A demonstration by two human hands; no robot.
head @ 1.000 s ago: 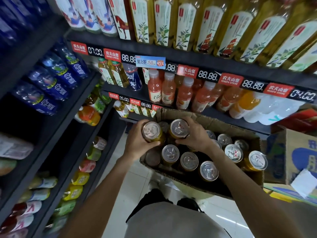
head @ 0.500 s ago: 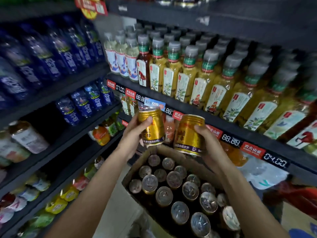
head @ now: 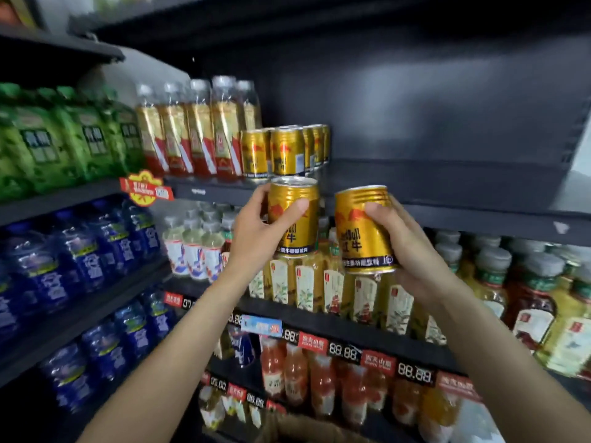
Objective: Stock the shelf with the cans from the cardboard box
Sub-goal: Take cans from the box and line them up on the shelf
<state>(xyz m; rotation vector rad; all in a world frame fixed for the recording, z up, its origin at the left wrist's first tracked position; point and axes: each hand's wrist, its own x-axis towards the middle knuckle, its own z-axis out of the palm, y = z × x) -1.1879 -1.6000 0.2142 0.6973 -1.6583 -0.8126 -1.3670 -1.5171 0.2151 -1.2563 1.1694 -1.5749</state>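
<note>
My left hand [head: 256, 231] grips a gold can [head: 295, 199] upright, just below the front edge of the upper shelf [head: 447, 190]. My right hand [head: 412, 247] holds a second gold can [head: 359, 225], tilted slightly left, beside the first. Both cans hang in the air in front of the shelf edge. Several matching gold cans [head: 284, 151] stand in rows on that shelf, directly above my left hand. The rim of the cardboard box [head: 307, 426] shows only as a brown strip at the bottom.
To the right of the shelved cans the upper shelf is dark and bare. Gold-and-red bottles [head: 198, 135] stand left of the cans, green packs [head: 64, 145] farther left. Tea bottles [head: 335, 289] and blue water bottles [head: 80, 260] fill the lower shelves.
Both hands have lifted a can each out of the box and raised them to the upper shelf's edge. My view has tilted upward, so the box has almost left the frame.
</note>
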